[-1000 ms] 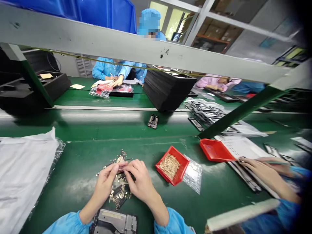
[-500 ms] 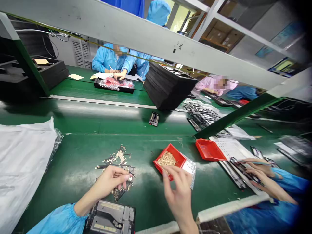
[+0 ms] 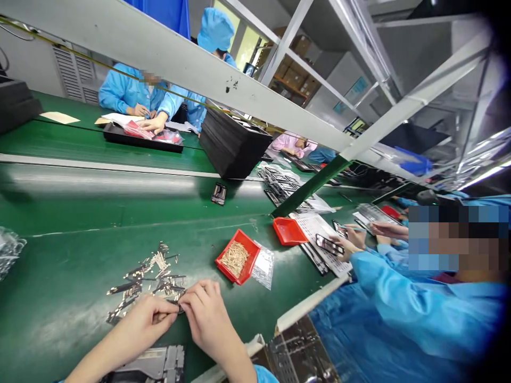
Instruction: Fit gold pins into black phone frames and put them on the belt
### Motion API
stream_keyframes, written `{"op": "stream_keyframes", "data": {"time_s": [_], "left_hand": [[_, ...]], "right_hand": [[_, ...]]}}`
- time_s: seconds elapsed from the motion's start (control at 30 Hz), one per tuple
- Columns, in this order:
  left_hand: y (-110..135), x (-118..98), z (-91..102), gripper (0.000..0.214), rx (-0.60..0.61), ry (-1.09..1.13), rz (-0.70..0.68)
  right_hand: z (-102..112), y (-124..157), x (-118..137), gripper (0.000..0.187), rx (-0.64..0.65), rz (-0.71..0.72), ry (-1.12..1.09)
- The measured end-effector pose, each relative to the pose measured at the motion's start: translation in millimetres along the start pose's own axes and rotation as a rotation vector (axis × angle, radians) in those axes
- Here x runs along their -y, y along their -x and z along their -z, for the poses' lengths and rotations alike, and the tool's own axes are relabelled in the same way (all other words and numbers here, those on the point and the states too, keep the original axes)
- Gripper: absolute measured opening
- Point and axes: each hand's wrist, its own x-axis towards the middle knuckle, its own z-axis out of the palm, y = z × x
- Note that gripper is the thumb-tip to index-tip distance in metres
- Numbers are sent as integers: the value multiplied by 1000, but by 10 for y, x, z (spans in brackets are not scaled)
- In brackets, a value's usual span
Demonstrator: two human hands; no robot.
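My left hand [image 3: 149, 319] and my right hand [image 3: 205, 314] meet fingertip to fingertip above the green bench. Pinched in the left fingers is a small dark strip [image 3: 179, 305], mostly covered by my fingertips. The right thumb and fingers are pressed together at its end; whatever they hold is hidden. Just beyond lies a loose pile of small black and tan strips [image 3: 159, 263]. A red bin [image 3: 252, 251] of thin tan pieces [image 3: 235, 258] stands beyond my right hand. Partly under my left forearm lies a grey and black device part [image 3: 171, 361].
A clear plastic bag [image 3: 263, 267] lies beside the red bin, and a second red bin [image 3: 290, 232] stands farther right. A co-worker's sleeve [image 3: 379, 276] and hands are at the right. Farther back are a small device [image 3: 219, 193] and stacked black trays [image 3: 235, 143].
My right hand has moved left from the red bin to my left hand, and its fingers have closed. The view has swung right, showing more of the co-worker.
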Motion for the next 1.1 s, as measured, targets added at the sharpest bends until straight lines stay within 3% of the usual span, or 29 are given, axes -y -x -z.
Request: {"op": "stream_keyframes", "data": {"time_s": [0.1, 0.23, 0.37, 0.47, 0.63, 0.73, 0.83, 0.97, 1.1], "left_hand": [[7, 8, -18, 49, -30, 8, 21], [-2, 114, -12, 61, -56, 115, 126], [-22, 251, -48, 85, -126, 261, 119], [-25, 298, -89, 98, -155, 337, 109], [-11, 318, -118, 98, -114, 439, 98], [-3, 319, -115, 93, -87, 492, 99], [5, 228, -78, 98, -59, 531, 100], [39, -1, 59, 96, -67, 507, 73], [247, -75, 140, 62, -291, 238, 77]], "right_hand": [[114, 28, -225, 15, -165, -64, 50], [415, 50, -718, 25, -378, -214, 169], [561, 89, -871, 24, -435, -253, 234], [447, 124, -626, 21, -359, -132, 177], [104, 140, -135, 27, -66, 53, -23], [-31, 112, -49, 11, -134, 93, -55], [-56, 77, -66, 10, -174, 100, -90], [7, 42, -100, 9, -117, 22, -208], [40, 89, -68, 12, 161, -294, -497]]}}
